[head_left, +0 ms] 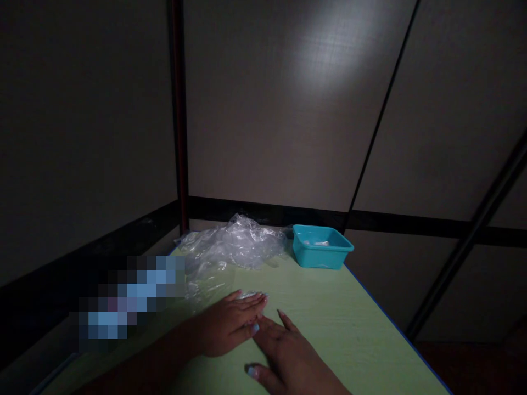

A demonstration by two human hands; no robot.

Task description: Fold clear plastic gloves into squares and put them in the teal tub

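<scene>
Both hands lie flat and released on the pale green table (329,329), palms down, gripping nothing. The left hand (230,326) comes in from the lower left with its forearm low over the tabletop; its fingers are held straight and close together, pointing to the right and slightly away from the body. The fingertips (257,299) rest at the near edge of a thin, shiny bit of clear plastic film (230,247). In this dim light it is hard to tell whether they press on it or only lie beside it. The right hand (288,356) enters from the bottom edge, fingers stretched forward and angled to the left, the thumb spread out to the side near the bottom of the view. Its index finger lies just beside the left hand's little finger, and the two seem to touch there. Most of the film sits crumpled in a loose heap further back on the table, spreading toward the left hand in a flatter, wrinkled layer. A teal tub (325,258) stands just to the right of the heap at the far end of the table, with something pale and unclear inside. Grey wall panels (267,109) and a dark upright pole (179,109) stand behind.
</scene>
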